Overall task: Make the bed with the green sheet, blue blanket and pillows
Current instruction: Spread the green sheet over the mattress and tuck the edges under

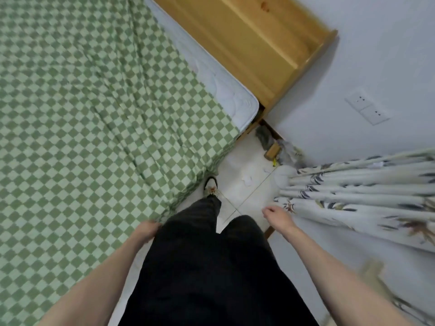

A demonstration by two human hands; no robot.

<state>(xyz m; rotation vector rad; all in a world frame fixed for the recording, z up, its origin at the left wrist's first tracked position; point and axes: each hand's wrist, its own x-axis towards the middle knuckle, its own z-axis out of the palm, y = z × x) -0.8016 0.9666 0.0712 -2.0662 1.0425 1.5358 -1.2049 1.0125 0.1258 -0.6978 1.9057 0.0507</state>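
1. The left hand (147, 231) is at the edge of the green sheet (94, 114) where it drops over the side of the bed. Its fingers seem curled onto the fabric, but the leg hides them, so I cannot tell whether they grip it.
2. The right hand (279, 216) hangs free over the floor (244, 161) near the curtain (353, 184), fingers loosely bent and holding nothing.
3. The sheet is spread across most of the mattress (223, 90), with long diagonal creases running toward the near edge.
4. By the wooden headboard (247, 43) a strip of white mattress and its corner are uncovered.
5. Judged from this, the sheet step is unfinished: that corner needs covering and the creases smoothing. No blue blanket or pillows are in view, so both appear to be left.
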